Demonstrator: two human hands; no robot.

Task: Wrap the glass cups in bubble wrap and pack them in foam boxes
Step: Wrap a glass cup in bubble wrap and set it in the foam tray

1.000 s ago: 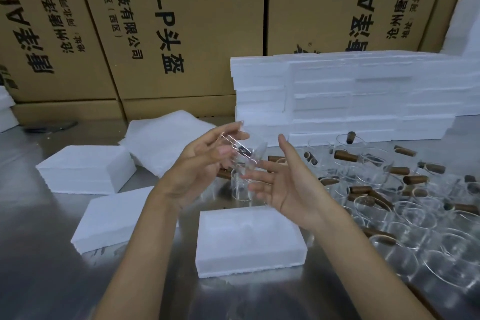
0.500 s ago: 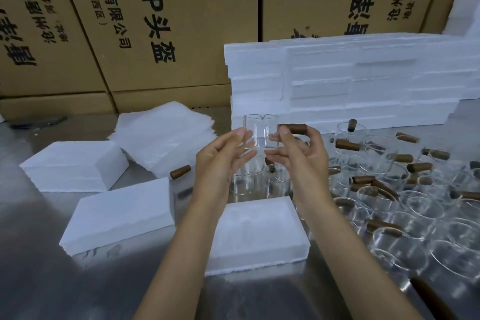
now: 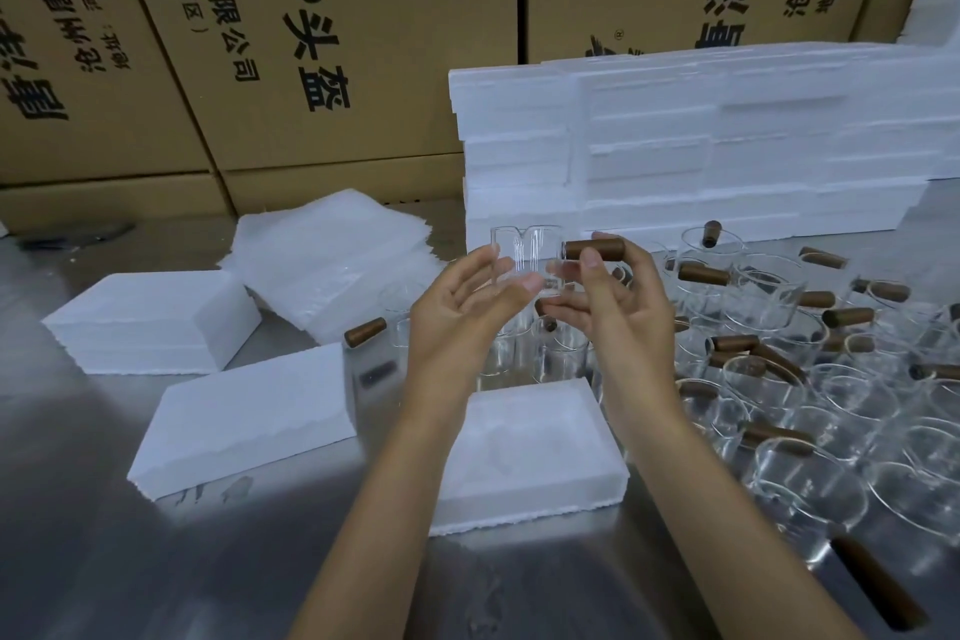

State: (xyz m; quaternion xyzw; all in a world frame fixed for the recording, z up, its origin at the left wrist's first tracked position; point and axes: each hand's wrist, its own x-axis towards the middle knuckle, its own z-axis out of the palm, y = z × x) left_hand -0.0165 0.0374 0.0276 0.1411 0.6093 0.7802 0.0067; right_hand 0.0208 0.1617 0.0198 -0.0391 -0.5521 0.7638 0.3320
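1. Two hands hold one glass cup (image 3: 524, 257) upright above the foam box (image 3: 524, 452): left hand (image 3: 462, 312) cradles its side, right hand (image 3: 613, 296) pinches its brown handle (image 3: 592, 250).
2. Unwrapped; next move probably needs a sheet from the bubble wrap stack (image 3: 332, 255).

We note a clear glass cup (image 3: 524, 257) w/ dark brown handle (image 3: 593, 248). Foam boxes (image 3: 530, 452) & bubble wrap (image 3: 332, 255) are white. Cartons (image 3: 322, 42) are tan w/ black print; table (image 3: 104, 561) silver-grey.

2 bare forearms, no sleeves, rings or watch
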